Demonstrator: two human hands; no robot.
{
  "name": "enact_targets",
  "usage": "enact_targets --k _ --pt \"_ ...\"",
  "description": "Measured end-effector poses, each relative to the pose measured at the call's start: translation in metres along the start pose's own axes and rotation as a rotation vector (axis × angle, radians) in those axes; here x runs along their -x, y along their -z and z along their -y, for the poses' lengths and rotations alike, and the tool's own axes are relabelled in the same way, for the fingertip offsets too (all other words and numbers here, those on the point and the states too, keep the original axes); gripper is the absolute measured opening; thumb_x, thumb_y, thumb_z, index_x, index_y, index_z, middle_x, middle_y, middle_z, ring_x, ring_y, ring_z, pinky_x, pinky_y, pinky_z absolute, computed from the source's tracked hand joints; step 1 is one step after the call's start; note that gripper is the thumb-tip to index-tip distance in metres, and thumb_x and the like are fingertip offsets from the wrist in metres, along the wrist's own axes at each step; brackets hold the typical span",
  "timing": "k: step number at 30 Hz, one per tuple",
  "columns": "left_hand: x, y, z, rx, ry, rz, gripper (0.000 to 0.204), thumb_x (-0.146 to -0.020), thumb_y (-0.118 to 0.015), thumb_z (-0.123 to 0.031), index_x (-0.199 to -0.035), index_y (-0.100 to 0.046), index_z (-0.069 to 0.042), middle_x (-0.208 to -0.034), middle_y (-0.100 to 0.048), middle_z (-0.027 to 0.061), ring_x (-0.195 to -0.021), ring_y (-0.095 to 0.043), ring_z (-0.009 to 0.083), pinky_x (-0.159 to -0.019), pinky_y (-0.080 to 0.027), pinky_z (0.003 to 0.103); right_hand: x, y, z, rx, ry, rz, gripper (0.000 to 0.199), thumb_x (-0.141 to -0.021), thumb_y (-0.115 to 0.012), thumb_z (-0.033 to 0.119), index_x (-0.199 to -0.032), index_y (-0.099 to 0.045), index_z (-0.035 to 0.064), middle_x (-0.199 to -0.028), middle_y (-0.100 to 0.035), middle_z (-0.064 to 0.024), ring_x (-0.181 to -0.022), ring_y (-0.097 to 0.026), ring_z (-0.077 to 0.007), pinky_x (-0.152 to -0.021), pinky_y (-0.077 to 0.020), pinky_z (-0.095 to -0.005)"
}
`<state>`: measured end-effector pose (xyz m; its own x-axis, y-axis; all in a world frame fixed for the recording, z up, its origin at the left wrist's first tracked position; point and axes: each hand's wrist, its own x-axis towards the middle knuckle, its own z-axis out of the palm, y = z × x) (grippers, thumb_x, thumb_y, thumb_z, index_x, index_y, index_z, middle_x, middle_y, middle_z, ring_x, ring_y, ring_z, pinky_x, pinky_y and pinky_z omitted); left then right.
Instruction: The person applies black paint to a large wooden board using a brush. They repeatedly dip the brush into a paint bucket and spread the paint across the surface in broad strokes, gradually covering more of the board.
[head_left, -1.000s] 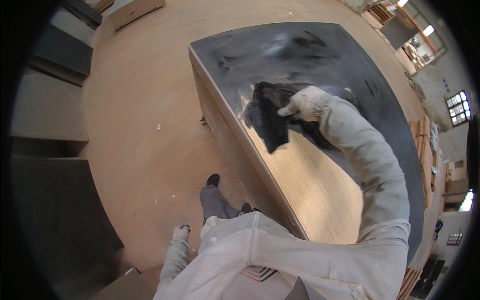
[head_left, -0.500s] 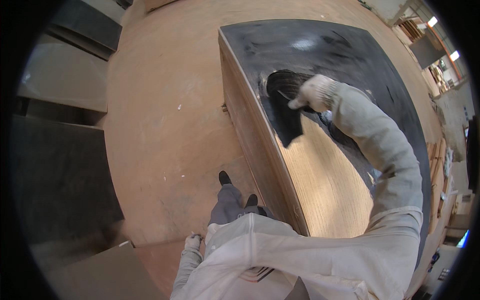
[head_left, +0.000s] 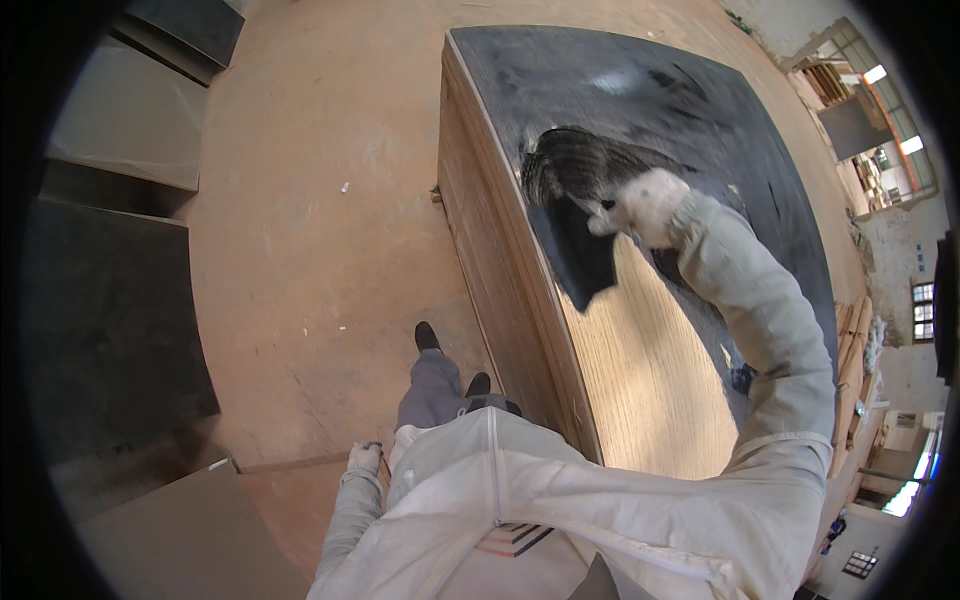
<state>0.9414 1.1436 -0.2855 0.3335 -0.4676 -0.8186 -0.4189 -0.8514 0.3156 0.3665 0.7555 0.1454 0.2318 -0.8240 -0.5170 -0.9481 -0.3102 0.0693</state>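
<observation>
Fabric of a pale work jacket [head_left: 560, 500] is filling the near edge. The gloved left hand [head_left: 364, 458] is hanging low by the hip beside a board [head_left: 190, 530]; whether it is closed cannot be told. Farther out, the gloved right hand [head_left: 645, 208] is clamping a dark cloth [head_left: 578, 250] and pressing it onto a large wooden panel [head_left: 640, 370], mostly coated black.

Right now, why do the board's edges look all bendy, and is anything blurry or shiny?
In the head view the fisheye lens bows the straight edges of the wooden board toward the black rim; the dark cloth under the gloved right hand is smeared with motion blur; a pale glare sits on the wet black coating; the windows at the right are blown out bright.
</observation>
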Motion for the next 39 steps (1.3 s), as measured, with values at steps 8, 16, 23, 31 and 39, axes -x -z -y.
enact_targets --k 8,16,23,31,39 --pt "-0.031 0.017 0.003 0.175 -0.192 -0.059 0.024 -0.1 -0.068 -0.017 -0.112 -0.08 -0.001 -0.088 -0.078 0.0105 -0.073 -0.071 0.0181 -0.064 -0.056 0.032 -0.033 0.032 0.028 -0.082 -0.133 0.0 0.043 -0.101 -0.071 0.049 -0.134 -0.076 0.0221 -0.123 -0.078 -0.0151 -0.114 -0.074 -0.0364 -0.099 -0.059 -0.0426" --pt "0.002 -0.002 0.011 0.058 -0.002 0.006 0.026 -0.098 -0.065 -0.017 -0.107 -0.08 0.003 -0.103 -0.081 0.014 -0.092 -0.075 0.0214 -0.085 -0.059 0.036 0.114 -0.066 0.022 0.28 0.105 0.256 0.04 -0.113 -0.045 0.047 -0.139 -0.073 0.036 -0.108 -0.077 -0.011 -0.11 -0.075 -0.0347 -0.1 -0.0584 -0.0457" --pt "0.025 0.003 0.01 -0.11 -0.037 0.034 0.029 -0.097 -0.064 -0.018 -0.113 -0.082 -0.002 -0.103 -0.082 0.0151 -0.097 -0.077 0.0236 -0.09 -0.059 0.036 0.055 -0.057 0.001 0.13 0.028 -0.116 0.042 -0.11 -0.054 0.049 -0.132 -0.078 0.0229 -0.094 -0.077 -0.0162 -0.096 -0.077 -0.035 -0.086 -0.0602 -0.0456" --pt "0.011 0.01 0.022 0.151 -0.121 -0.066 0.022 -0.099 -0.07 -0.02 -0.105 -0.082 -0.003 -0.086 -0.077 0.008 -0.073 -0.068 0.0157 -0.067 -0.054 0.034 0.144 -0.077 0.038 0.318 0.234 0.183 0.037 -0.114 -0.044 0.043 -0.138 -0.072 0.0438 -0.106 -0.079 -0.0096 -0.103 -0.078 -0.0308 -0.095 -0.0612 -0.043" --pt "0.032 0.02 0.017 0.03 -0.041 -0.011 0.027 -0.103 -0.073 -0.028 -0.107 -0.08 -0.002 -0.083 -0.075 0.0075 -0.071 -0.065 0.015 -0.065 -0.053 0.034 0.115 -0.078 0.022 0.095 0.001 0.013 0.03 -0.107 -0.061 0.034 -0.132 -0.078 0.0325 -0.096 -0.077 -0.0135 -0.087 -0.076 -0.036 -0.08 -0.0613 -0.0458"
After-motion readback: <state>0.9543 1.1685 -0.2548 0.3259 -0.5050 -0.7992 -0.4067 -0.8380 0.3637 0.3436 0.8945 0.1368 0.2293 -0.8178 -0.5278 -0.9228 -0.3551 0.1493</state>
